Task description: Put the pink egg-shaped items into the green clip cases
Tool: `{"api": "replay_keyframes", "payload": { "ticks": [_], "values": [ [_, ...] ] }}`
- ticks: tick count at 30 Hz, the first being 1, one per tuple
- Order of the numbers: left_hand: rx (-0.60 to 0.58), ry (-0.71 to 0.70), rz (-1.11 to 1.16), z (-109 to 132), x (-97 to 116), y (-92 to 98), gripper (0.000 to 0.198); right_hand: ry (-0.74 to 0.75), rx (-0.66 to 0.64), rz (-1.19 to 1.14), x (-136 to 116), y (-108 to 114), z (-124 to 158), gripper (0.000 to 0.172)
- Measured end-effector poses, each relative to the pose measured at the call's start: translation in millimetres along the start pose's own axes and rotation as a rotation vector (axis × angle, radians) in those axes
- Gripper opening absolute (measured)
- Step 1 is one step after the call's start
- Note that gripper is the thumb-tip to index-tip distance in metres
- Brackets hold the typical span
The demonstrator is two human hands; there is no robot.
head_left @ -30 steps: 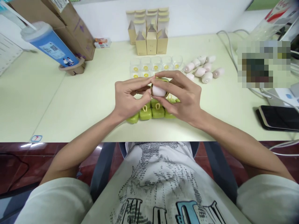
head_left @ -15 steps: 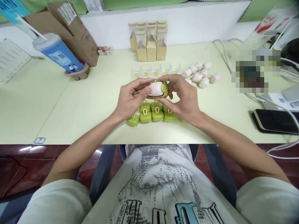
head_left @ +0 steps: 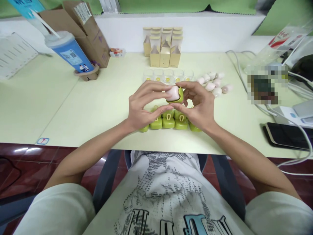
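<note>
In front of me a small green case (head_left: pixel 181 94) is held up over the table, with a pale pink egg-shaped piece (head_left: pixel 173 93) seated in it. My right hand (head_left: pixel 202 103) grips the case's right end between thumb and fingers. From the other side, my left hand (head_left: pixel 141 104) closes on the piece and the case: its fingertips lie against the pink surface, and its thumb is at the case's lower edge. Beneath both hands stand several green cases (head_left: pixel 168 122) with pale loops, partly covered by them. Behind are several clear cups (head_left: pixel 168 77) with yellow marks.
Several loose pink egg-shaped pieces (head_left: pixel 216 92) lie at the right. Open-topped small boxes (head_left: pixel 165 57) stand by the wall. A blue cup (head_left: pixel 73 55) and a cardboard box (head_left: pixel 97 45) are at left, a phone (head_left: pixel 286 135) and white cables (head_left: pixel 297 160) at right.
My left fingers have shifted onto the pink piece, and its thumb has moved down to the case's lower edge. The case is turned somewhat; the whole view has shifted slightly.
</note>
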State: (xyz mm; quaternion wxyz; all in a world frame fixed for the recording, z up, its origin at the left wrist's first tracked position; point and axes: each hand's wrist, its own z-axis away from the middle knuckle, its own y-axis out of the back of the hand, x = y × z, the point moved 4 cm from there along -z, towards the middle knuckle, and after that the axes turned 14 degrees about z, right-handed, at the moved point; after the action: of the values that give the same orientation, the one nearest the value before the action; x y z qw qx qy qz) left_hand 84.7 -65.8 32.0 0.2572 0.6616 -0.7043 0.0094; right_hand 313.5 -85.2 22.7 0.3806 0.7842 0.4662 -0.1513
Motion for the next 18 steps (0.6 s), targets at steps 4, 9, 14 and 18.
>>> {"api": "replay_keyframes", "payload": {
  "ticks": [4,9,14,18],
  "values": [
    [0.068,-0.043,0.026,-0.3,3.2,0.1,0.068,0.035,-0.019,0.102,-8.1,0.1,1.0,0.069],
    [0.037,0.220,-0.012,3.9,1.1,0.1,0.056,0.076,0.014,0.197,-9.4,3.0,0.7,0.058],
    [0.018,0.309,0.028,-0.7,1.5,2.2,0.069,0.120,0.003,0.180,-8.9,3.9,-1.4,0.057],
    [-0.003,0.278,0.042,-3.7,-1.0,2.7,0.057,0.113,-0.026,0.133,-10.7,1.7,-0.9,0.062]
  ]
}}
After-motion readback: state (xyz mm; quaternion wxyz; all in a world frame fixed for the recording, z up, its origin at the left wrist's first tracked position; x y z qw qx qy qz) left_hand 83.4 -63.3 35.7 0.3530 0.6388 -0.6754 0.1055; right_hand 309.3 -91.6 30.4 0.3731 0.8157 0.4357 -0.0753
